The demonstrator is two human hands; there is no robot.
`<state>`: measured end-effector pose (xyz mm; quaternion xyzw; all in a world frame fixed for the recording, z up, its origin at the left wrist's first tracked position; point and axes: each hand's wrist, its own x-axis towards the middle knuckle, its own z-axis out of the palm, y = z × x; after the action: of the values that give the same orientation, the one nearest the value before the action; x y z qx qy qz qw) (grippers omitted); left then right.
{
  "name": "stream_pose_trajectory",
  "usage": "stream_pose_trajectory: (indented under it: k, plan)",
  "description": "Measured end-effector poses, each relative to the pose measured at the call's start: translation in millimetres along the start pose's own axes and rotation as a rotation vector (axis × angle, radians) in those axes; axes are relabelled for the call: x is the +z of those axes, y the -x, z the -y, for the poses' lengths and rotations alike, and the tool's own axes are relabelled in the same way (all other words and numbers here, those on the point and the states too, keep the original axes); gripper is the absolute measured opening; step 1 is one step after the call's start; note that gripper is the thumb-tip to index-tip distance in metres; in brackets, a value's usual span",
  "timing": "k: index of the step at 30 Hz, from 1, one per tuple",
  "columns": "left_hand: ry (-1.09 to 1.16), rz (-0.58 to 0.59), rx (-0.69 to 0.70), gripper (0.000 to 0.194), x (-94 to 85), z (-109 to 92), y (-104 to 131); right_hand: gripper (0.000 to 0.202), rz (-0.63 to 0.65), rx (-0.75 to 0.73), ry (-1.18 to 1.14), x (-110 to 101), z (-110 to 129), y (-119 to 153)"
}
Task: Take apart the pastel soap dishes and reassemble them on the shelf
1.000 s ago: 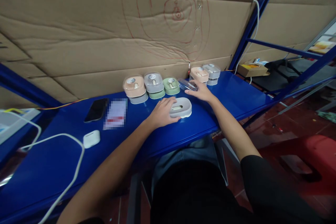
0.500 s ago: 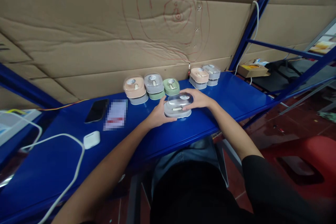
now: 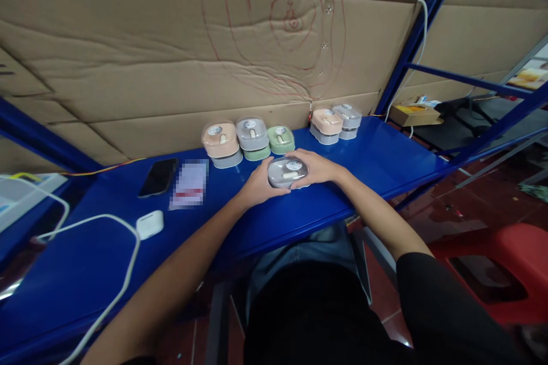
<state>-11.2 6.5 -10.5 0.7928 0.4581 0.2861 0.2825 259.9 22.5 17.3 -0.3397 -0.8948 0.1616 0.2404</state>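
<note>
A small grey oval box [image 3: 278, 181] with a see-through lid [image 3: 294, 165], a round sticker and a pale tab is between my hands on the blue tabletop. My left hand [image 3: 258, 183] is closed around its left side, thumb along the front. My right hand [image 3: 315, 167] grips the lid and the right side. The lid now lies over the box; whether it is fully seated I cannot tell. Just behind stands a green box [image 3: 281, 140]. Beside it, a grey box [image 3: 252, 133] sits on a green one, and a peach box [image 3: 220, 138] on a grey one.
Farther right, a peach box [image 3: 327, 121] and another grey box [image 3: 347, 116] top two more stacks. On the left lie a black phone [image 3: 158, 177], a blurred-out card [image 3: 189, 183], a white earbud case [image 3: 149, 224] and a white cable [image 3: 132, 262]. Cardboard [image 3: 171, 80] walls the back.
The clear lid, held raised and tilted by my right hand before, has come down over the grey box. My right hand has lowered with it; my left hand stays at the box's side.
</note>
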Motion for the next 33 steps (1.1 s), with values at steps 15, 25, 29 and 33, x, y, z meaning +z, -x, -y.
stream_pose_trajectory:
  k: [15,25,29,33]
  plan:
    - [-0.145,-0.065,0.084,0.094,5.6,13.3,1.7,0.108,0.001,0.383,0.270,-18.5,15.9,32.0]
    - [-0.219,-0.033,0.104,0.082,5.3,9.5,1.3,0.115,-0.127,0.797,0.658,-15.8,12.3,28.6]
    - [-0.223,-0.024,0.114,0.082,4.3,8.8,1.4,0.119,-0.113,0.818,0.604,-17.2,-8.6,2.4]
    - [-0.228,-0.020,0.133,0.079,3.4,8.4,1.6,0.122,-0.132,0.824,0.561,-14.1,-22.7,-13.2]
